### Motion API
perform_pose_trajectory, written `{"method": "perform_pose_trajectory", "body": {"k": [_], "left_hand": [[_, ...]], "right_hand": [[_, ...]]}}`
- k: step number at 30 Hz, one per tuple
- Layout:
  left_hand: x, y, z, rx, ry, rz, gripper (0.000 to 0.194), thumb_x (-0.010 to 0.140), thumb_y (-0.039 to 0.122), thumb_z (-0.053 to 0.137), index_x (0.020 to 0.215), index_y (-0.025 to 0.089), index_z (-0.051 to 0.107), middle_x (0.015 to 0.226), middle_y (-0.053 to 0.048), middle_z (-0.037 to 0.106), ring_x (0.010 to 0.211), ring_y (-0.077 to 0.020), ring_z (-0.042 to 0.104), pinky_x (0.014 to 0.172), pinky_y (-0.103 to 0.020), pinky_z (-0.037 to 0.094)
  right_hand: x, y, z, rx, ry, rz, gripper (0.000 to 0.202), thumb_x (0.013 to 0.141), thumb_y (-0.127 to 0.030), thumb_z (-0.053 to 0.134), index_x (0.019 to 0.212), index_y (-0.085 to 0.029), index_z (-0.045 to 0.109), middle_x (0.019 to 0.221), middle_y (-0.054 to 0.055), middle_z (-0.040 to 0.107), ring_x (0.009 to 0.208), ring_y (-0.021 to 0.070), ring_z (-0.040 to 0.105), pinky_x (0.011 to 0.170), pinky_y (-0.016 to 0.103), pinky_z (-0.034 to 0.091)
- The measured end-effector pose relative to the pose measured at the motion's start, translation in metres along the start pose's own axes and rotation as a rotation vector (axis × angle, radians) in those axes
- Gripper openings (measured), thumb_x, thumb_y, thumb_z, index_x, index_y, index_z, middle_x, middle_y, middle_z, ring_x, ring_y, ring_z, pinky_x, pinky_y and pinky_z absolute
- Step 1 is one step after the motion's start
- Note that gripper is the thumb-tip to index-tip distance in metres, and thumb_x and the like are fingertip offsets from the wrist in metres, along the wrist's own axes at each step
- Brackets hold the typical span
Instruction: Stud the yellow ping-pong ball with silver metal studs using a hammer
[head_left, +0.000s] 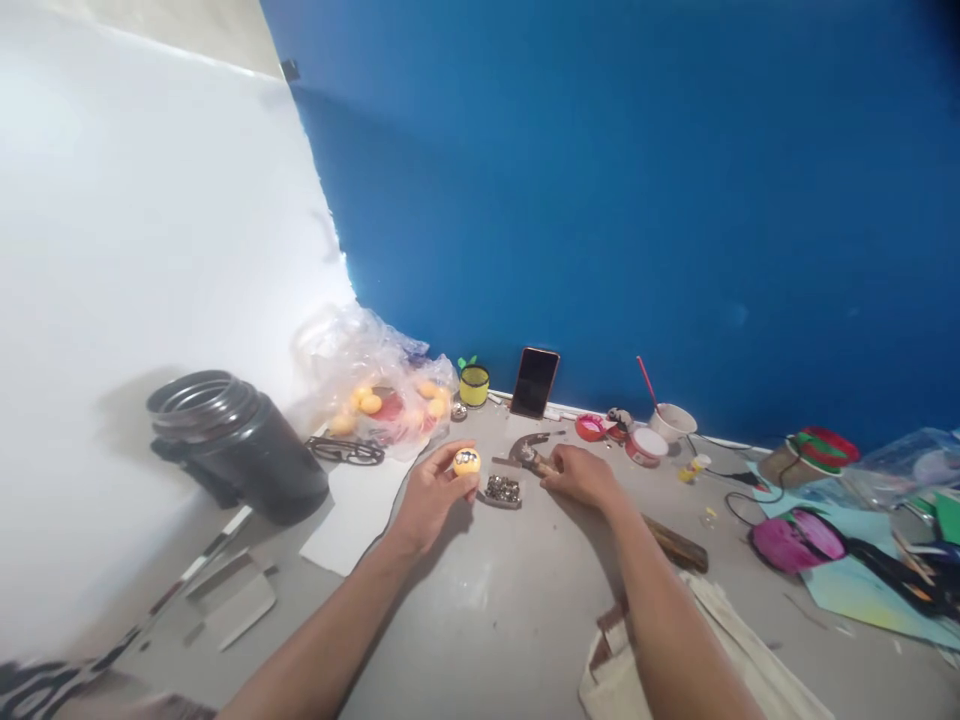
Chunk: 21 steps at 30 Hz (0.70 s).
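My left hand (436,495) is closed around a small orange ball (466,461), about ping-pong size, with several shiny silver bits on its near face. Just right of it, a small clear tray (503,491) of silver metal pieces, too small to name, rests on the table. My right hand (581,477) is closed over a claw hammer (534,458) close to its head. The hammer's wooden handle (679,545) shows again beyond my forearm, lying low over the tabletop. My right fingertips are partly hidden.
At left stand a dark open flask (240,440) and a plastic bag (375,370) with orange balls; glasses (346,450) lie between. Behind are a phone (535,382) and yellow cup (474,385). A paper cup (673,422), pink pouch (799,540) and cloth (720,640) are right.
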<state>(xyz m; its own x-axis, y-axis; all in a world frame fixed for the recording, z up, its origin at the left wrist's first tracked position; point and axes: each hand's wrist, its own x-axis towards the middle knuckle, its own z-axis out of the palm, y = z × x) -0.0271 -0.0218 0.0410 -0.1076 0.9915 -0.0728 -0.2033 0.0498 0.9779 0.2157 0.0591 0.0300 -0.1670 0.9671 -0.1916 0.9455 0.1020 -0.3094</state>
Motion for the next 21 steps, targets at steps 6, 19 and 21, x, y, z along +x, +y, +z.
{"method": "perform_pose_trajectory", "body": {"k": [6, 19, 21], "left_hand": [[0.003, 0.000, -0.002, -0.040, 0.032, -0.041, 0.050, 0.065, 0.027, 0.083, 0.110, 0.014, 0.067, 0.080, 0.000, 0.068, 0.060, -0.0110, 0.061, 0.058, -0.026, 0.050], [0.005, -0.010, -0.006, 0.008, -0.042, -0.003, 0.047, 0.068, 0.026, 0.080, 0.112, 0.013, 0.072, 0.073, 0.000, 0.069, 0.059, -0.0138, 0.062, 0.062, -0.028, 0.051], [0.006, -0.010, -0.007, -0.013, -0.015, 0.014, 0.047, 0.067, 0.025, 0.081, 0.111, 0.013, 0.071, 0.075, -0.001, 0.070, 0.062, -0.0145, 0.064, 0.062, -0.028, 0.051]], "right_hand": [[-0.004, 0.004, -0.021, -0.075, 0.405, -0.104, 0.013, 0.081, -0.020, 0.063, 0.090, -0.019, 0.073, 0.099, 0.010, 0.069, 0.088, 0.0219, 0.061, 0.065, 0.028, 0.033], [-0.050, -0.052, -0.037, 0.221, 0.626, -0.536, 0.012, 0.086, -0.025, 0.063, 0.090, -0.025, 0.075, 0.085, 0.005, 0.076, 0.080, 0.0217, 0.066, 0.071, 0.029, 0.044], [-0.051, -0.049, -0.041, 0.232, 0.722, -0.528, 0.013, 0.090, -0.031, 0.063, 0.086, -0.023, 0.073, 0.080, 0.006, 0.073, 0.074, 0.0209, 0.064, 0.069, 0.029, 0.043]]}}
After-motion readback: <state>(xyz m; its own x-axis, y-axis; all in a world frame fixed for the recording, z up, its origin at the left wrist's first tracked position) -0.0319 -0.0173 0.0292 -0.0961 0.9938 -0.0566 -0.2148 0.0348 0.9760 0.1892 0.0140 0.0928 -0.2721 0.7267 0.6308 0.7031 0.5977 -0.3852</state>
